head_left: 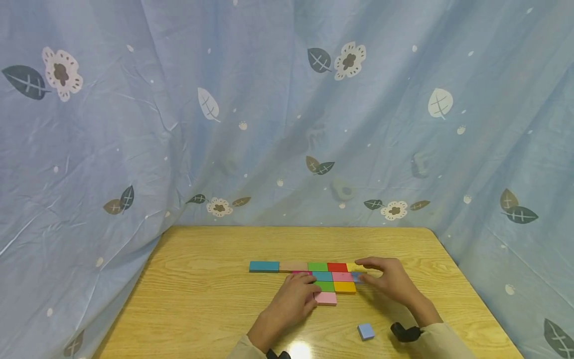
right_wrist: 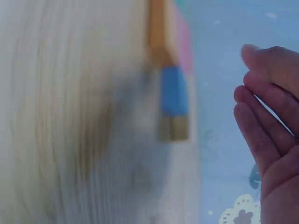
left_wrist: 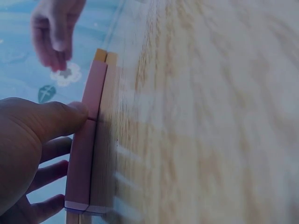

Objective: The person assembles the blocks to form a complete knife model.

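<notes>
Flat coloured wooden blocks lie edge to edge in rows that get shorter toward me. The far row runs from a long teal block point(head_left: 264, 267) through tan and green to a red block point(head_left: 337, 267) and a yellow one. My left hand point(head_left: 291, 301) rests at the rows' left end, its thumb touching the pink block point(head_left: 326, 298) of the nearest row and hiding some blocks. My right hand point(head_left: 393, 281) hovers by the right end, near a blue block point(right_wrist: 174, 92), fingers loosely bent and holding nothing; the right wrist view shows it apart from the blocks.
A loose light-blue square block point(head_left: 365, 331) lies on the wooden table point(head_left: 202, 299) nearer to me, left of the right wrist. A blue patterned curtain point(head_left: 278, 124) hangs behind the table and along its sides.
</notes>
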